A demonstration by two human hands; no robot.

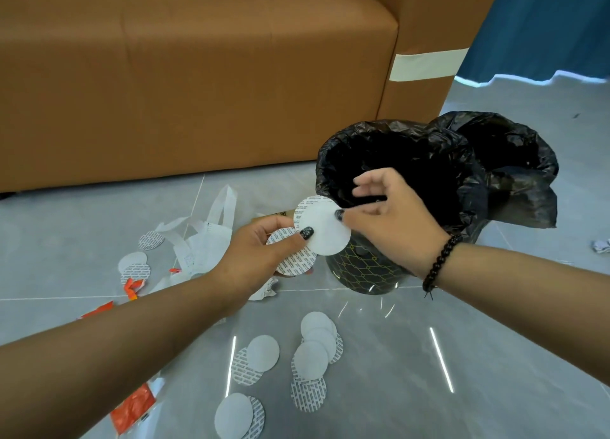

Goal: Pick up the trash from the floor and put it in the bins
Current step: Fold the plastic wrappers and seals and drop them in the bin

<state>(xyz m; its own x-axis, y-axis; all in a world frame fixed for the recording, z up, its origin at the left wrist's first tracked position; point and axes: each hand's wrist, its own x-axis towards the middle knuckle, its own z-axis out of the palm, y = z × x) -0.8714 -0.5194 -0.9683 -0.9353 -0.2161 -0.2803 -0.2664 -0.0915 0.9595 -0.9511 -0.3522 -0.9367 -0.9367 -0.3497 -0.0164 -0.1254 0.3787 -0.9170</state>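
Left hand pinches printed seal disc, thumb on top, fingers beneath. Right hand thumb tip presses plain white disc, fingers spread loosely over rim of near black-lined bin. Both discs overlap, just beside bin.

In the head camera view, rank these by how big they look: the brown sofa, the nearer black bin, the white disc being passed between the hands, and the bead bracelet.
1. Brown sofa
2. Nearer black bin
3. White disc
4. Bead bracelet

Nearness to the camera does not change this order.
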